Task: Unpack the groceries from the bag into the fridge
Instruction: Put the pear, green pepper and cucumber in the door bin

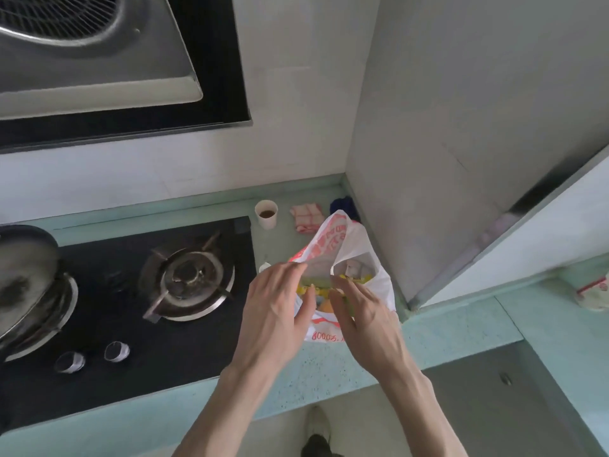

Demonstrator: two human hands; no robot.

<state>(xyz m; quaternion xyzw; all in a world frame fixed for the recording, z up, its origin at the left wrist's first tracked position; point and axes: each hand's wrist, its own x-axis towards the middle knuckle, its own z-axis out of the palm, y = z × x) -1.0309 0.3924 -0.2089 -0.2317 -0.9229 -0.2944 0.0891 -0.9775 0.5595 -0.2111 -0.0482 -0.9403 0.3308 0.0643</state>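
Observation:
A white plastic grocery bag point(354, 245) with red print stands on the pale green counter point(461, 328), right of the stove. My left hand point(275, 301) pinches the bag's left rim. My right hand point(361, 308) grips the near right rim, so the mouth is pulled apart. Inside I see a yellow package point(311, 288), something orange point(324, 305) and a pale wrapped item point(354, 270). No fridge is in view.
A black gas hob point(131, 291) fills the left, with a pan point(23, 278) on its left burner. Behind the bag stand a paper cup point(267, 213), a red-checked cloth point(308, 216) and a dark blue cloth point(344, 206). A wall panel point(428, 192) rises close on the right.

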